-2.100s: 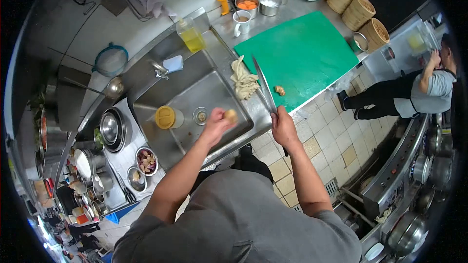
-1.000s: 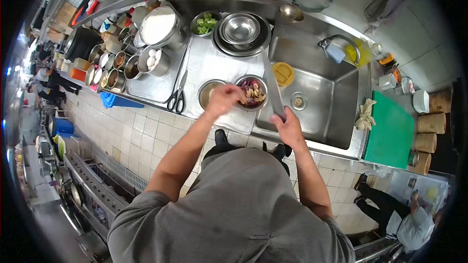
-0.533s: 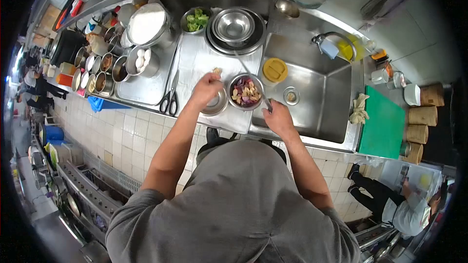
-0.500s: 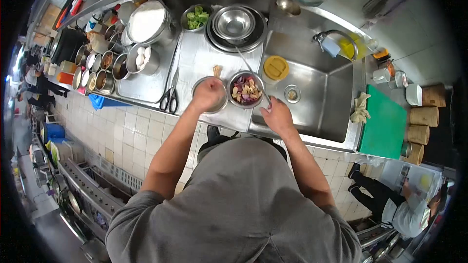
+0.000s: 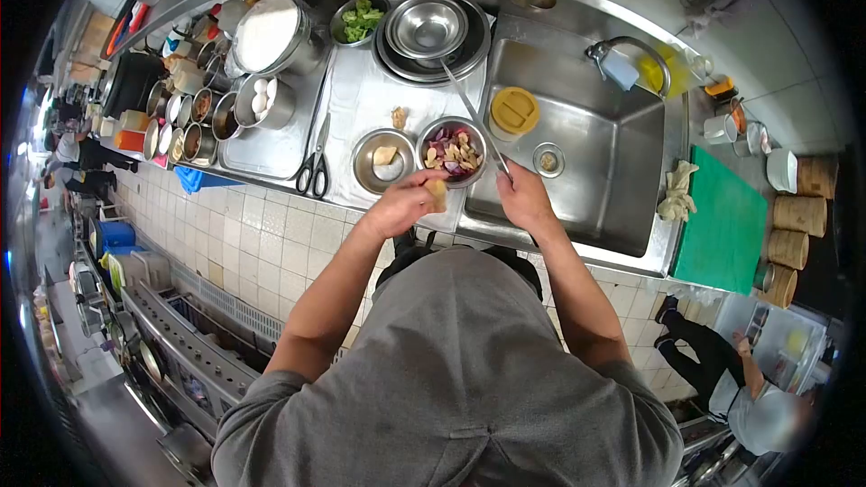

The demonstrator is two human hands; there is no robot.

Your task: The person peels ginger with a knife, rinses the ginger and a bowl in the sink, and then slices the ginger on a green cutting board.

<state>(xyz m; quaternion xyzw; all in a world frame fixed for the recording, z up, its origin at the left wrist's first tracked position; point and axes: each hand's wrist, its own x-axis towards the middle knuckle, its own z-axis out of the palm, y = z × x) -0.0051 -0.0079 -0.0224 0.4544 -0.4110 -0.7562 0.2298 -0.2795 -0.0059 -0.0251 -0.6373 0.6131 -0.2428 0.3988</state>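
Observation:
My left hand (image 5: 404,207) is closed on a pale yellow piece of ginger (image 5: 437,196), held at the counter's front edge. My right hand (image 5: 526,198) grips a knife (image 5: 473,111), its long thin blade slanting up and left past a metal bowl (image 5: 422,137). Inside that bowl lie pale slices and purple-red pieces (image 5: 454,153). Just left of it, a second metal bowl (image 5: 359,162) contains pale chunks (image 5: 385,156). A small knobbly piece (image 5: 399,115) rests on the counter behind the bowls.
Black-handled scissors (image 5: 313,171) lie to the left, near a pot of eggs (image 5: 280,108). Stacked metal bowls (image 5: 428,29) and a bowl of green vegetables (image 5: 361,20) stand behind. Right: a yellow-lidded container (image 5: 514,112) in the sink (image 5: 595,216), a green board (image 5: 717,225), and another person (image 5: 713,356).
My left hand has come out of the left bowl and moved right and toward me, now with the ginger piece in it. My right hand still has the knife, slightly nearer my body.

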